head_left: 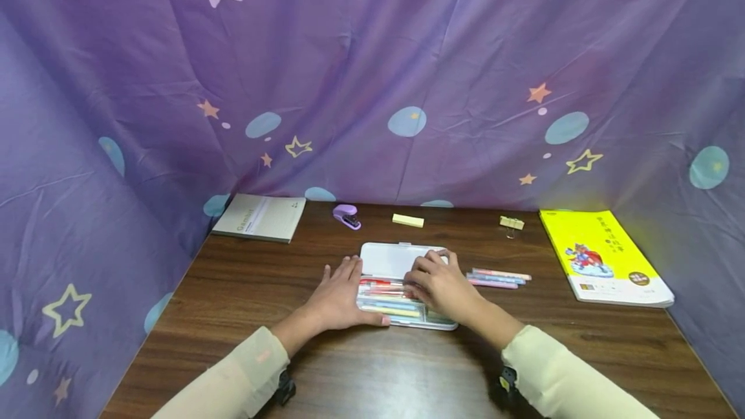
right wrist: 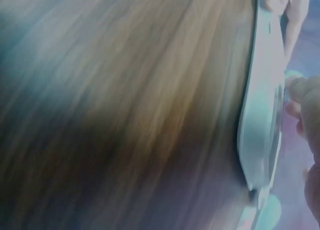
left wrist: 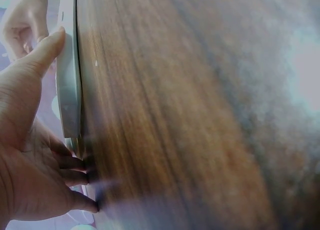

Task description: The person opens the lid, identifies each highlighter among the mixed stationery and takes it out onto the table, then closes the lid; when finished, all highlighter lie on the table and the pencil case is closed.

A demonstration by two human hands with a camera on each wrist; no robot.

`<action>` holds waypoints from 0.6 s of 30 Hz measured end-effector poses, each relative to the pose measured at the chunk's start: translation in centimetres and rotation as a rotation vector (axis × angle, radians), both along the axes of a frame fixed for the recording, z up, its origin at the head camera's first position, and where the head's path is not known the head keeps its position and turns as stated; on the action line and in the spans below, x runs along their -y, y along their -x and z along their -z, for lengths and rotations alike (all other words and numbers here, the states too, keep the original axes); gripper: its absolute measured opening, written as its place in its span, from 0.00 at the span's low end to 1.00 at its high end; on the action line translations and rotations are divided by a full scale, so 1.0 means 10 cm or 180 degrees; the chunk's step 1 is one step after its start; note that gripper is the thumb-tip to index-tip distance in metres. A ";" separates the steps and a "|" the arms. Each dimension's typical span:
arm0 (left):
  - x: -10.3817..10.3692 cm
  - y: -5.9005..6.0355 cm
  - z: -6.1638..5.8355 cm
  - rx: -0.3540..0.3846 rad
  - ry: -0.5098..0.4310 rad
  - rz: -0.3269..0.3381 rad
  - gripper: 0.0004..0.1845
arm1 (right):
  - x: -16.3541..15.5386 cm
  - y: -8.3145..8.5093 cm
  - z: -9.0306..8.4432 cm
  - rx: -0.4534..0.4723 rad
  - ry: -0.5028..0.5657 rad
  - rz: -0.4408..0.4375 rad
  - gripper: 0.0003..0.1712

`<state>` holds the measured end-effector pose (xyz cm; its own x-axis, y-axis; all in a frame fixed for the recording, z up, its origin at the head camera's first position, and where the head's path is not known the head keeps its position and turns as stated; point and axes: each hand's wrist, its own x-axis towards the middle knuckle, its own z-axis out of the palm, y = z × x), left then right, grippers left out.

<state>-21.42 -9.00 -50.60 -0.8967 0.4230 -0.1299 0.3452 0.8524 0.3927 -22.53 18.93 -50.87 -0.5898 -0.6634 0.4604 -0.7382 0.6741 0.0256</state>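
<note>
Open white pencil case (head_left: 401, 277) sits mid-desk, a bit toward the near edge, lid laid back flat toward the far edge. Tray holds coloured pens (head_left: 388, 299) – red/pink ones at the far side, blue & yellow nearer.

Left hand (head_left: 337, 299) lies on the desk (head_left: 244, 283) at the case's left end: fingers straight, spread a little, thumb along the near left corner of the tray. Left wrist view shows the thumb (left wrist: 42, 52) pressed flat vs the case's edge, other fingertips on the wood. Holds nothing.

Right hand (head_left: 442, 286) is over the right half of the tray, fingers bent down into the pens; whether it actually pinches one – can't tell, fingertips hidden by the hand itself. Right wrist view too blurred to help, shows only the case rim (right wrist: 262, 115) & a bit of finger.

Just right of the case: three loose pens (head_left: 497, 278) lying side by side. Along the far edge, L to R: grey notebook (head_left: 260, 217) at the far left corner, purple stapler (head_left: 346, 216), yellow sticky-note pad (head_left: 408, 220), gold binder clip (head_left: 511, 224). Yellow book (head_left: 602, 256) near the right edge.
</note>
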 end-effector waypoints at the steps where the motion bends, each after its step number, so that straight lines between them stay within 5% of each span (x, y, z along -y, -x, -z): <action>1: 0.00 0.00 0.00 0.0006 0.0000 -0.0002 0.79 | 0.05 0.00 0.00 0.0025 -0.0018 -0.0001 0.08; 18: -0.01 -0.01 -0.03 0.0008 0.0023 -0.0019 0.79 | 0.28 -0.02 0.12 -0.0064 -0.0088 0.0205 0.04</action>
